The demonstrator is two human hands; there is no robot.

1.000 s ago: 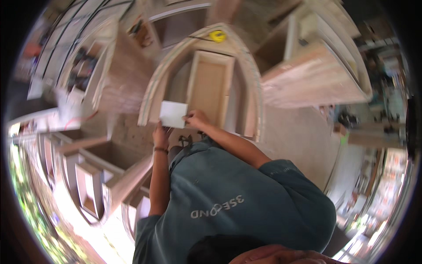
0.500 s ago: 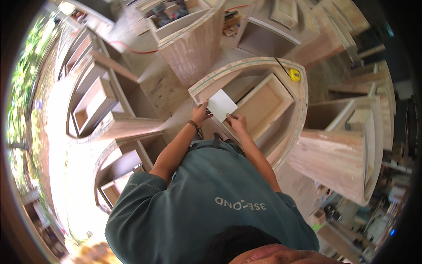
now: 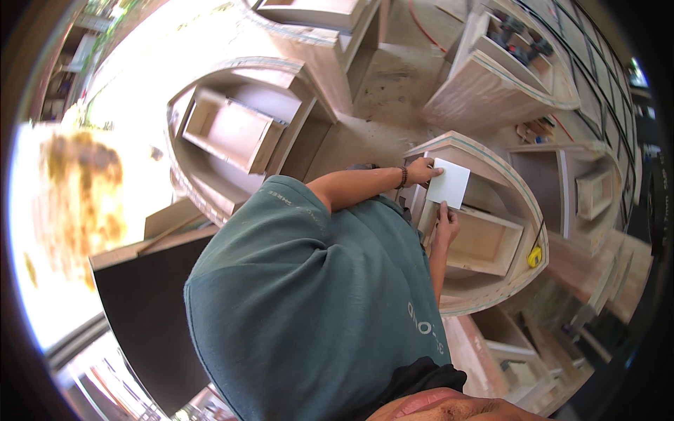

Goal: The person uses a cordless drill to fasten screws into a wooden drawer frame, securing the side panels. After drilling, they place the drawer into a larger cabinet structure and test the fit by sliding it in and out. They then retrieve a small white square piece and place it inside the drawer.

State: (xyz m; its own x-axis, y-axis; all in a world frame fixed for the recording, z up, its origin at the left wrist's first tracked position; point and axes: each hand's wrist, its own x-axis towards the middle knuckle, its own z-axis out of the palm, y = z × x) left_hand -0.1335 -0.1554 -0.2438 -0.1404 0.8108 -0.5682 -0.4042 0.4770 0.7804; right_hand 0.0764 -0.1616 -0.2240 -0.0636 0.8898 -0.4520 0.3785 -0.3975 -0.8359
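A white square sheet or thin panel is between my two hands, above one end of a curved wooden cabinet. My left hand, with a dark bracelet at the wrist, pinches the sheet's left edge, thumb on top. Lower down, my right hand grips its bottom edge. Inside the cabinet, beside the sheet, sits a wooden drawer box. A yellow tape measure lies on the cabinet's right rim, its dark strip running upward.
Other curved cabinets stand around, one with a drawer at the left and one holding power tools at the upper right. A red hose crosses the concrete floor. A dark panel is at the lower left.
The view has swung round to the left, so the cabinet and my hands now appear further right. Both hands still hold the white sheet over the cabinet.
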